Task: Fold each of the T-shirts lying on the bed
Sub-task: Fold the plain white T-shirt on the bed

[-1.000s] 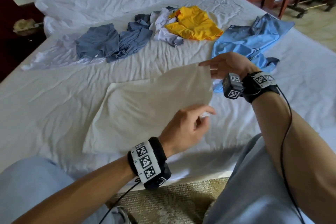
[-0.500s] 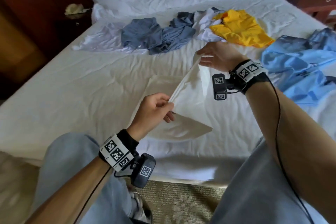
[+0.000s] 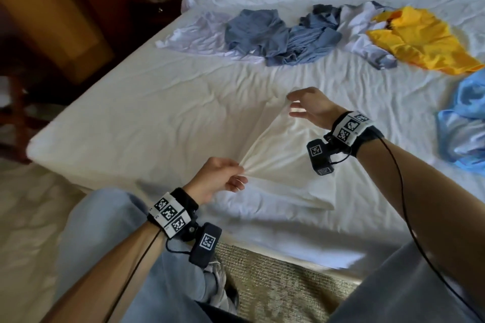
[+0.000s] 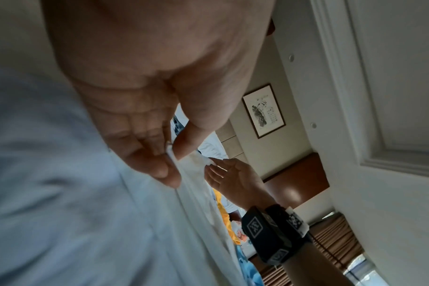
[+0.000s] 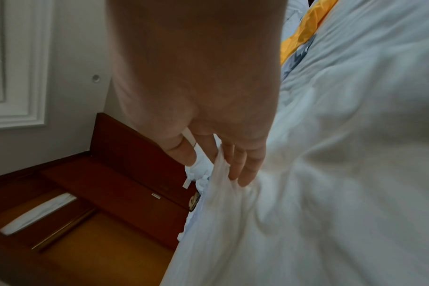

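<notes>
Here a gathered corner of the white T-shirt [image 3: 275,165] is pinched between thumb and forefinger of the left hand [image 3: 215,178], the other fingers [image 4: 159,170] lying loosely beside it. The far corner of the same edge is nipped by the thumb and fingers of the right hand [image 3: 312,110], the remaining fingers [image 5: 243,166] only slightly curled. Between the two pinches the edge is drawn taut and raised, so its long axis runs from the left hand, nearer the body, away to the right hand. Below and to the right of that line the rest of the shirt trails onto the bed [image 3: 131,126].

The coming fold is judged to turn on this line: the lying part is on the right-hand side, so the edge would be carried that way.

Compared with half a second ago, both hands are seen lower and farther apart. Beyond the right hand, the grey-blue shirts [image 3: 283,34], the yellow shirt [image 3: 425,39] and the light blue shirt [image 3: 464,126] lie unfolded.
</notes>
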`<control>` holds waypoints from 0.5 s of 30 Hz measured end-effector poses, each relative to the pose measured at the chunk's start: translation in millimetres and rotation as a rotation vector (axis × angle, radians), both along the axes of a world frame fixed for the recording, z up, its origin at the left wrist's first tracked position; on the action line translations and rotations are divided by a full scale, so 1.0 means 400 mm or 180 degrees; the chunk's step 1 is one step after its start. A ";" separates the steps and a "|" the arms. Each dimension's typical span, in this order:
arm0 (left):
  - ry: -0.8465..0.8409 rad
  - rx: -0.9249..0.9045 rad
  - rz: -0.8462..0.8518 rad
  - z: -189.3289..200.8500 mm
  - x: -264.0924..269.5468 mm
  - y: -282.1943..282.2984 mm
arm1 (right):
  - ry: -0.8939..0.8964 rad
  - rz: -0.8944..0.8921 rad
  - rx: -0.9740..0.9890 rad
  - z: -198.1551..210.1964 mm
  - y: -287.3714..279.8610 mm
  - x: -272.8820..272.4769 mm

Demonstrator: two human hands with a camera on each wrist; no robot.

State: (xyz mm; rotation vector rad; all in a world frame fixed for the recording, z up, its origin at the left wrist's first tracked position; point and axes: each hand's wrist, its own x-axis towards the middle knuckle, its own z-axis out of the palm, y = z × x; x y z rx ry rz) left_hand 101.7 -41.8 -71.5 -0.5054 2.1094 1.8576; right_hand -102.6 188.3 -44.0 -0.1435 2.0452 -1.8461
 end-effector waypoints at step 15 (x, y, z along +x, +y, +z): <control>-0.0090 -0.0352 -0.0207 -0.017 0.001 -0.037 | 0.0121 -0.0086 -0.0022 -0.059 -0.081 0.024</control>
